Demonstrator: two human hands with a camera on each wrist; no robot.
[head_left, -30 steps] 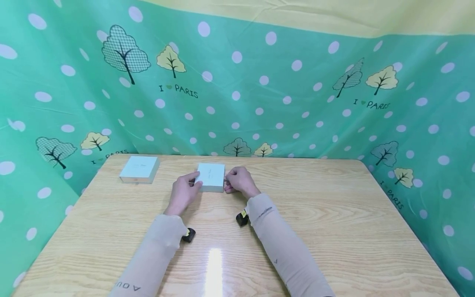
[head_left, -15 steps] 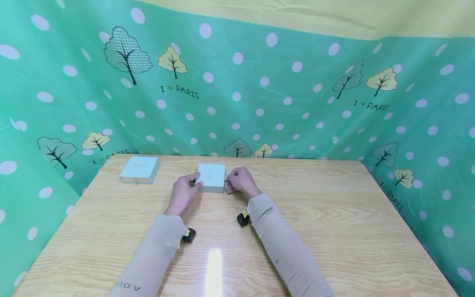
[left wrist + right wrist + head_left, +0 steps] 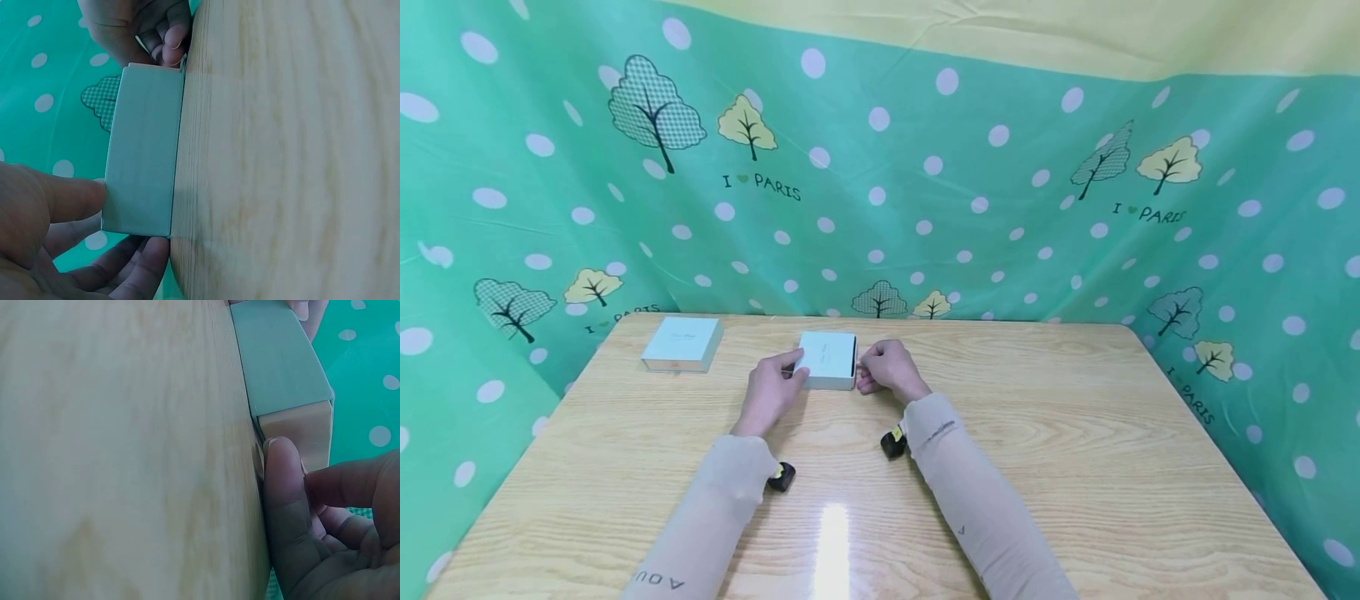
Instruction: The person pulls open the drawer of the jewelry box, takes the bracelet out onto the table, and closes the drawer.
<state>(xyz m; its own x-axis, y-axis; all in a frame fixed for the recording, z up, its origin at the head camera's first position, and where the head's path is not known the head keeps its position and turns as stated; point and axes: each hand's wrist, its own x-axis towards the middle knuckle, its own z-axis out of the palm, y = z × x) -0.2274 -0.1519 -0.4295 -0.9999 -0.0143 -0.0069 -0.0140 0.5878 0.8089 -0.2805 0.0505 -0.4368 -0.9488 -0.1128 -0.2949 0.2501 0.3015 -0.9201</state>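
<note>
A pale blue drawer box (image 3: 826, 358) lies near the table's far edge, faint lettering on its lid. My left hand (image 3: 769, 390) holds its left end, thumb on the top edge and fingers against the end, as the left wrist view shows. At the opposite end, my right hand (image 3: 891, 368) pinches a small pull on the pinkish drawer (image 3: 300, 428) with thumb and forefinger; the pull is mostly hidden by the fingertips. A narrow dark gap shows along the box's right edge in the head view, where the drawer stands slightly out of its sleeve.
Another pale blue box (image 3: 682, 342) with a pinkish front stands at the table's far left corner. Behind the wooden table (image 3: 1060, 450) hangs a green dotted curtain (image 3: 970, 167) printed with trees. Small black cameras (image 3: 893, 443) are strapped at both wrists.
The drawer has slid slightly out to the right, opening a dark gap at the box's edge, and my right hand has shifted slightly right with it. My left hand keeps its place.
</note>
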